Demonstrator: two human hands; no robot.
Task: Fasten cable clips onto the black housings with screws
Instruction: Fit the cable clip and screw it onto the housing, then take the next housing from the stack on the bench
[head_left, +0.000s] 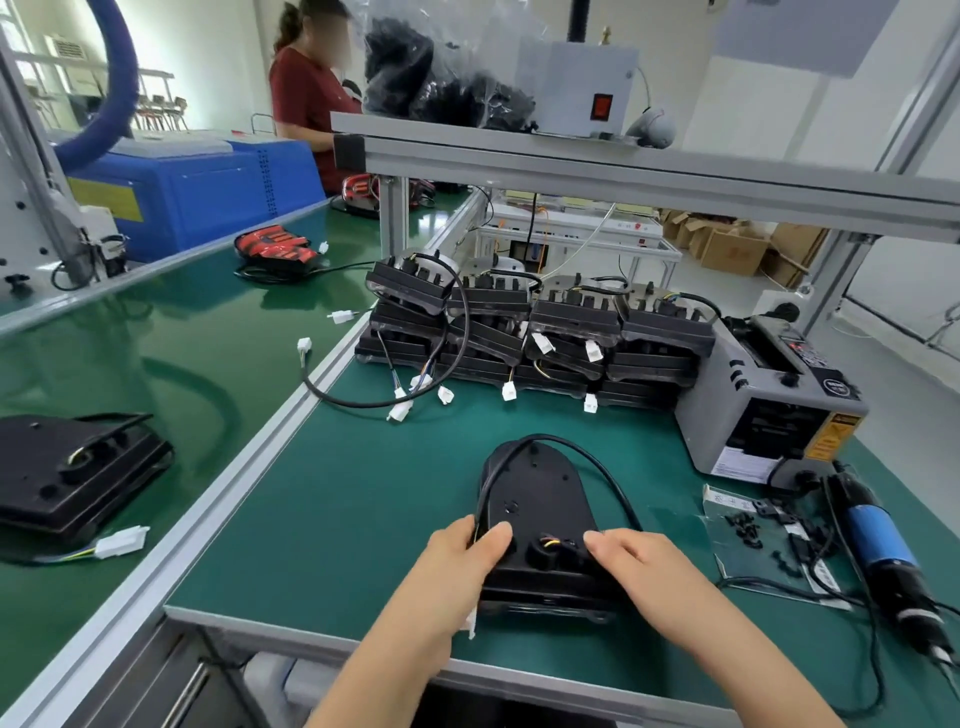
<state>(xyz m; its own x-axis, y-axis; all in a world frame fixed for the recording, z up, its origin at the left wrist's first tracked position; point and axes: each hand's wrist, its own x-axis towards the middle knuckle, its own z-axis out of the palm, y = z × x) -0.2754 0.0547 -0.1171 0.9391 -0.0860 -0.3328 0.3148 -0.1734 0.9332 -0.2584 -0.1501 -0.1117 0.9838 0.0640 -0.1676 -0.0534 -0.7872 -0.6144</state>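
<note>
— Where's the piece you're working on?

— Low in the middle of the frame. I see one black housing (540, 519) lying flat on the green mat (337, 493), rounded end pointing away from me. Its black cable (608, 473) loops out around the far end and comes back along the right side.

— And the hands?

— Both are on it. My left hand (462, 566) grips the near-left edge, thumb on top and fingers wrapped round the side. My right hand (639, 566) holds the near-right corner, thumb laid on the top face. Its fingers go down over the edge, so I can't see their tips.

— Tools?

— At the lower right an electric screwdriver (878, 540) with a blue body lies on the mat, well apart from my right hand. Between it and the housing is a clear bag (727, 551) with small black clips (748, 530) scattered on it. Behind that stands a grey tape dispenser (769, 415).

— Anything else?

— A stack of housings (535, 332) with white connectors runs across the middle of the frame. At the left edge another housing (72, 467) sits on the green conveyor (156, 338). A person in a red shirt (306, 104) stands at the upper left.
</note>
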